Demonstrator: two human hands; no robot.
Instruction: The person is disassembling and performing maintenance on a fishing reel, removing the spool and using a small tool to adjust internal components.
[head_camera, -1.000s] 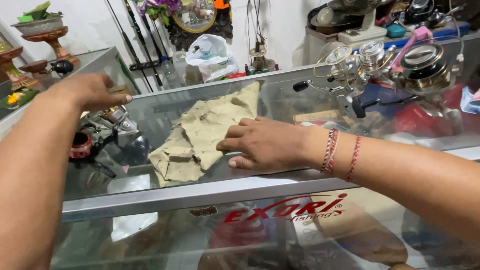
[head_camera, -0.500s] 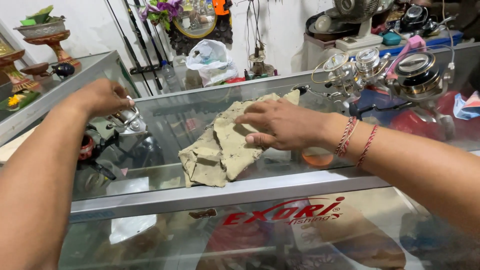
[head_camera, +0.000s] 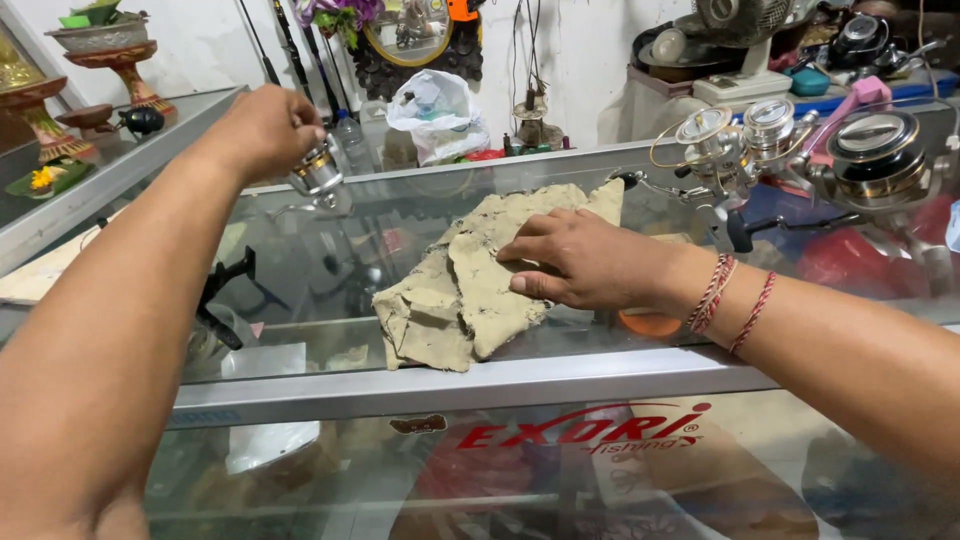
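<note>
Cloth: beige rag (head_camera: 470, 290) on glass counter (head_camera: 300, 300), long axis running away from the viewer.
Right hand (head_camera: 590, 262): flat on it, fingers spread.
Left hand (head_camera: 262, 128): raised far left, gripping silver fishing reel (head_camera: 322, 172).

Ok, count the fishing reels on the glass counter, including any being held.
4. One silver metal fishing reel is lifted in the left hand; three stand at the counter's right end: two silver-gold ones and a larger dark one. More may be hidden.
</note>
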